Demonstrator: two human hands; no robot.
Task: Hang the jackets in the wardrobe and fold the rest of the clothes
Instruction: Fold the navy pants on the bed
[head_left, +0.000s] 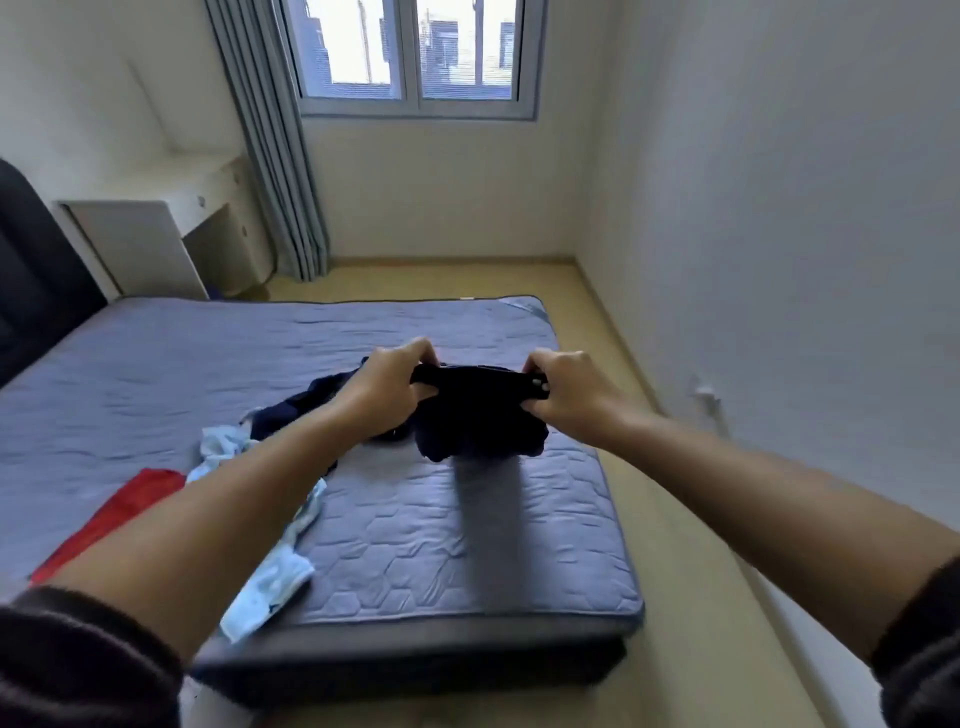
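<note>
Both my hands hold a dark navy garment (480, 415) up above the blue-grey mattress (426, 540). My left hand (392, 376) grips its top edge on the left, and my right hand (563, 389) grips the top edge on the right, near a small white button. The cloth hangs bunched between them, its lower part blurred. Another dark garment (301, 405) lies on the bed behind my left wrist. A light blue patterned garment (270, 587) trails toward the near edge under my left forearm. A red garment (122, 512) lies at the left.
A dark headboard (31, 270) stands at the far left, a white desk (156, 228) behind the bed, grey curtains (275, 156) beside the window. Wooden floor (691, 597) runs along the bed's right side up to a white wall with a socket (706, 395).
</note>
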